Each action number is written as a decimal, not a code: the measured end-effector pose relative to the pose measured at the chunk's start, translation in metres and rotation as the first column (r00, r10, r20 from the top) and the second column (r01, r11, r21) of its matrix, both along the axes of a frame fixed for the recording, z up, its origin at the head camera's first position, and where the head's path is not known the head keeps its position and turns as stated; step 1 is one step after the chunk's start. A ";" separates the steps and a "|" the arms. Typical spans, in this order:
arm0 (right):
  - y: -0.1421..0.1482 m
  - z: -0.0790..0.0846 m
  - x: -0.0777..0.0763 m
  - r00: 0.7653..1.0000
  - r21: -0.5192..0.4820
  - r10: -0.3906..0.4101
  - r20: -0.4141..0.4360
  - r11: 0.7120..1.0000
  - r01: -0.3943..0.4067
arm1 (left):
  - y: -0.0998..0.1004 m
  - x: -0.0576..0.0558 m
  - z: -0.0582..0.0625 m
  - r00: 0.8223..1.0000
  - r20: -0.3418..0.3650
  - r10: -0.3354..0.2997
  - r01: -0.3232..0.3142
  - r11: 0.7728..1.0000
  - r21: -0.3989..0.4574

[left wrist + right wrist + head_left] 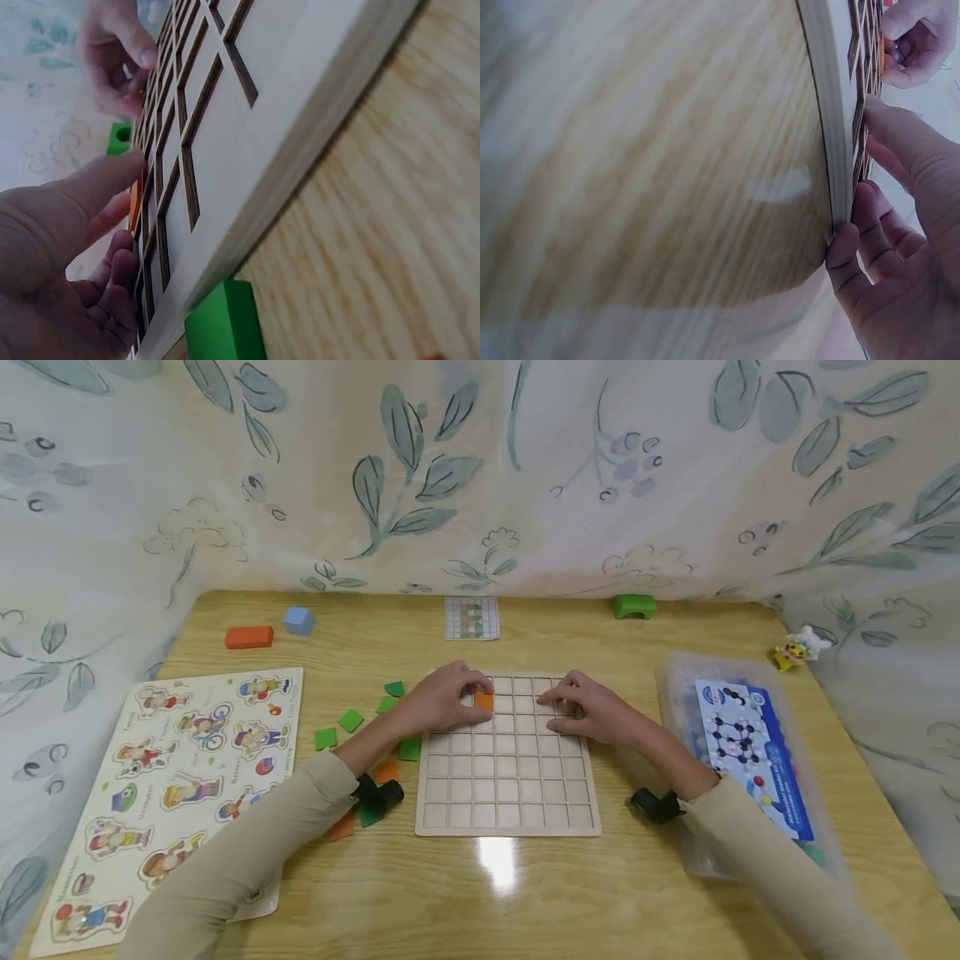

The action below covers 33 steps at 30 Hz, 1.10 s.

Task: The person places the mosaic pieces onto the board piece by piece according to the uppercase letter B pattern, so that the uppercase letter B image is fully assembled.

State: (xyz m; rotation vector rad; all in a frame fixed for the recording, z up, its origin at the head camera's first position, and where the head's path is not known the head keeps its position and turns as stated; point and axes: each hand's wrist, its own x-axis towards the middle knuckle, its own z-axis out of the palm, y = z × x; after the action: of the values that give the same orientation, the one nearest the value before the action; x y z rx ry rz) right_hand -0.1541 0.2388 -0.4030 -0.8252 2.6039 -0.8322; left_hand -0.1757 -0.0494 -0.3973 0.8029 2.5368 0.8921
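A wooden grid board (507,836) lies flat on the table between both hands. In one of its upper cells is an orange square tile (483,702), which my left hand (453,697) pinches between thumb and forefinger. The left wrist view shows the orange tile (136,201) partly behind the thumb. My right hand (592,708) rests at the board's upper right, thumb and forefinger apart with nothing between them. In the right wrist view its fingertips (844,244) touch the board's side edge.
Several green tiles (350,720) and orange tiles (387,772) lie left of the board. A picture puzzle board (288,760) is farther left. To the right stands a plastic box (678,672). Behind are a pattern card (472,618), a green block (634,606), a red block (249,637) and a blue block (298,621).
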 end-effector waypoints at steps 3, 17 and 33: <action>-0.003 0.003 -0.001 1.000 -0.004 -0.001 -0.012 1.000 0.001 | -0.001 0.000 0.003 1.000 -0.006 0.019 -0.019 1.000 0.001; -0.002 0.004 0.001 1.000 0.009 0.000 -0.001 1.000 0.000 | -0.050 0.024 0.002 0.979 -0.162 0.125 -0.097 0.980 0.171; -0.002 0.003 0.002 1.000 0.000 -0.011 0.007 1.000 0.011 | -0.158 0.054 0.012 0.944 -0.214 0.252 -0.234 0.966 0.109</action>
State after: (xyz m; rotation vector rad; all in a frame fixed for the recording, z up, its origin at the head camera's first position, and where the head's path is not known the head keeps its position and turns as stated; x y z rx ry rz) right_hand -0.1521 0.2370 -0.4005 -0.8077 2.6048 -0.8364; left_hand -0.1214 -0.2078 -0.3853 0.6553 2.8631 1.0404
